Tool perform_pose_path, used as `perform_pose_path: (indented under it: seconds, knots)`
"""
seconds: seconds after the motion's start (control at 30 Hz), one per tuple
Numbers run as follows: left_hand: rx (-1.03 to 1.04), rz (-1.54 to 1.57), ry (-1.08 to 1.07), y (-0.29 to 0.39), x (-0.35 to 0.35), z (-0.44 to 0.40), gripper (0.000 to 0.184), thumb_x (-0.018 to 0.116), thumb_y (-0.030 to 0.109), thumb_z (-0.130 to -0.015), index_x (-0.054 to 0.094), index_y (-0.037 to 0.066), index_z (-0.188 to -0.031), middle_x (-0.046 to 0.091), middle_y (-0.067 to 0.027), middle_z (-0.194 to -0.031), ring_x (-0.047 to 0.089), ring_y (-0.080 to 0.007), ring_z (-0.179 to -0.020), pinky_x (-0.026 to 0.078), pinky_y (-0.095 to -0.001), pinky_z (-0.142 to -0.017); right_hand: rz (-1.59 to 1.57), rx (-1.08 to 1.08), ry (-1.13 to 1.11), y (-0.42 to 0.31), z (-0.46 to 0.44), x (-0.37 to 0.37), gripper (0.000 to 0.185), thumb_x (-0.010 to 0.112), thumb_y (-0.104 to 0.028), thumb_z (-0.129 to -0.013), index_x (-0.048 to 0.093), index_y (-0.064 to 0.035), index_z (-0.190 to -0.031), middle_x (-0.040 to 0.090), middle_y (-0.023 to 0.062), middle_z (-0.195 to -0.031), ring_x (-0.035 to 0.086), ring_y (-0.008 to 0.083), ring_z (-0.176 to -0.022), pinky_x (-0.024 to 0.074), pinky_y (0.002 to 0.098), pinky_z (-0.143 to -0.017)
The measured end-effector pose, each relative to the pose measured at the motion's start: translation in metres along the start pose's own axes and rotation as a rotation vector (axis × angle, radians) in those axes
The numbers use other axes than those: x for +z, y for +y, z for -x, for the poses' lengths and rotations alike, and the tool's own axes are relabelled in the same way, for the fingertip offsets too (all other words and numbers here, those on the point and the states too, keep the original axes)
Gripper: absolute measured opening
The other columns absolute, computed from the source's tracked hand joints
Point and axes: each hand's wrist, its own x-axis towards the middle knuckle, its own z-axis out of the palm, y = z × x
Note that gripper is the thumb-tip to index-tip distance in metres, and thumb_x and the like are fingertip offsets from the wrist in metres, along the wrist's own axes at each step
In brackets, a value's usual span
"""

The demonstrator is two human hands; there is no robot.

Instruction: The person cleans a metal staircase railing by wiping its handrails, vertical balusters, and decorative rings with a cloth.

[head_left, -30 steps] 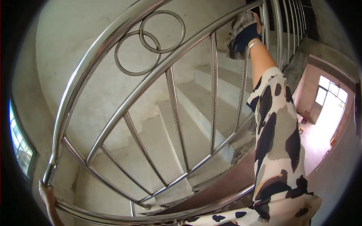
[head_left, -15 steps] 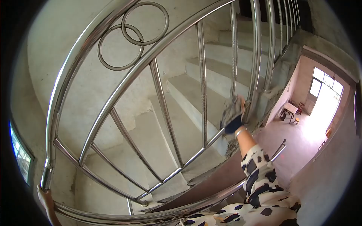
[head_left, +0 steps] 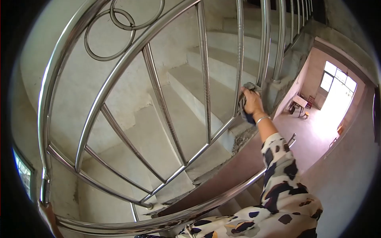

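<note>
My right hand [head_left: 253, 102], with a bracelet on its wrist, is stretched out to the stair railing. Its fingers are closed on a dark grey cloth [head_left: 247, 116], pressed round the lower part of an upright bar [head_left: 240, 59]. At the lower left edge, my left hand [head_left: 47, 214] is wrapped round the end post [head_left: 45, 186] of the shiny metal railing; part of this hand is cut off by the dark rim of the view. Two joined metal rings [head_left: 99, 58] sit between the railing's upper curved tubes.
Behind the bars rise bare concrete steps [head_left: 198, 85] with a rough, broken edge [head_left: 240, 141]. A curved handrail [head_left: 158, 226] passes close in front of me. Far below on the right, a small table [head_left: 299, 100] and a stool [head_left: 306, 115] stand by a bright doorway.
My right hand has turned over on the bar, so its back and fingers now show, with the cloth underneath. The view has shifted slightly; my left hand keeps its hold on the post.
</note>
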Motion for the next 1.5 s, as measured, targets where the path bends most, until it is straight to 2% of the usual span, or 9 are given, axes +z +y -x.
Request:
perform_pose_path:
  seconds: [0.23, 0.57, 0.6, 0.67, 0.7, 0.8, 0.9, 1.17, 1.5]
  knots:
    - [-0.034, 0.014, -0.017, -0.023, 0.014, -0.013, 0.058, 0.056, 0.011, -0.074, 0.036, -0.002, -0.127, 0.050, -0.0217, -0.113, 0.049, -0.0330, -0.104, 0.036, -0.0378, -0.089, -0.644, 0.364, 0.343, -0.079, 0.071, 0.016, 0.055, 0.053, 0.007, -0.060, 0.046, -0.0061, -0.112, 0.055, 0.0159, -0.101, 0.051, 0.0339, -0.100, 0.0382, 0.0353, -0.089]
    - [0.059, 0.013, 0.000, -0.031, 0.015, -0.018, 0.055, 0.055, 0.012, -0.076, 0.037, -0.001, -0.126, 0.051, -0.0222, -0.111, 0.051, -0.0332, -0.102, 0.038, -0.0379, -0.087, -1.243, 1.140, 0.598, 0.022, 0.018, 0.065, 0.041, 0.045, 0.006, -0.074, 0.040, 0.0011, -0.115, 0.047, 0.0182, -0.113, 0.050, 0.0283, -0.101, 0.0394, 0.0315, -0.088]
    - [0.045, 0.006, -0.038, -0.025, 0.010, -0.014, 0.055, 0.055, 0.012, -0.076, 0.037, -0.001, -0.126, 0.052, -0.0225, -0.110, 0.051, -0.0332, -0.101, 0.038, -0.0377, -0.086, -0.932, 1.088, 0.772, 0.018, 0.016, 0.089, 0.034, 0.045, 0.008, -0.072, 0.042, -0.0029, -0.104, 0.051, 0.0099, -0.087, 0.054, 0.0221, -0.073, 0.0469, 0.0326, -0.062]
    - [0.038, 0.011, -0.036, -0.021, 0.009, -0.013, 0.054, 0.055, 0.012, -0.076, 0.037, -0.002, -0.125, 0.052, -0.0224, -0.108, 0.052, -0.0332, -0.100, 0.038, -0.0378, -0.086, -0.626, 1.170, 0.696, -0.020, 0.017, 0.076, 0.034, 0.047, 0.007, -0.074, 0.041, -0.0046, -0.105, 0.048, 0.0080, -0.081, 0.052, 0.0209, -0.067, 0.0461, 0.0318, -0.059]
    - [0.034, 0.019, -0.032, -0.019, 0.009, -0.013, 0.054, 0.055, 0.013, -0.076, 0.037, -0.002, -0.125, 0.053, -0.0223, -0.107, 0.052, -0.0331, -0.099, 0.038, -0.0378, -0.085, -1.340, 1.112, 0.737, -0.036, 0.030, 0.070, 0.034, 0.049, 0.006, -0.075, 0.040, -0.0042, -0.106, 0.052, 0.0092, -0.086, 0.053, 0.0216, -0.067, 0.0463, 0.0315, -0.057]
    - [0.046, 0.041, 0.011, -0.038, 0.024, -0.026, 0.054, 0.054, 0.014, -0.076, 0.037, -0.002, -0.125, 0.053, -0.0218, -0.106, 0.052, -0.0333, -0.098, 0.038, -0.0378, -0.085, -1.700, 1.046, 0.679, -0.067, 0.079, 0.107, 0.028, 0.035, 0.001, -0.083, 0.041, -0.0006, -0.111, 0.054, 0.0114, -0.100, 0.056, 0.0214, -0.078, 0.0493, 0.0323, -0.069]
    - [0.044, 0.026, -0.037, -0.022, 0.009, -0.017, 0.055, 0.055, 0.016, -0.076, 0.037, -0.003, -0.125, 0.053, -0.0219, -0.105, 0.052, -0.0335, -0.097, 0.038, -0.0384, -0.085, -1.566, 1.088, 0.466, -0.157, 0.118, 0.073, 0.062, 0.064, 0.012, -0.058, 0.040, -0.0041, -0.113, 0.051, 0.0062, -0.101, 0.054, 0.0185, -0.084, 0.0467, 0.0297, -0.076]
    - [0.112, 0.001, 0.057, -0.018, 0.007, -0.012, 0.054, 0.054, 0.016, -0.076, 0.037, -0.002, -0.124, 0.052, -0.0216, -0.105, 0.052, -0.0334, -0.097, 0.038, -0.0385, -0.085, -1.368, 1.156, 0.192, -0.141, 0.120, 0.078, 0.032, 0.059, 0.004, -0.068, 0.046, 0.0000, -0.097, 0.052, 0.0081, -0.093, 0.050, 0.0163, -0.082, 0.0440, 0.0279, -0.071]
    - [0.016, -0.039, -0.098, 0.009, -0.013, -0.003, 0.058, 0.054, 0.016, -0.078, 0.034, -0.004, -0.128, 0.050, -0.0234, -0.114, 0.050, -0.0335, -0.104, 0.037, -0.0382, -0.089, -0.708, 1.071, 0.607, -0.152, 0.101, 0.100, 0.047, 0.051, 0.011, -0.063, 0.042, 0.0045, -0.109, 0.054, 0.0139, -0.095, 0.052, 0.0243, -0.090, 0.0387, 0.0316, -0.086]
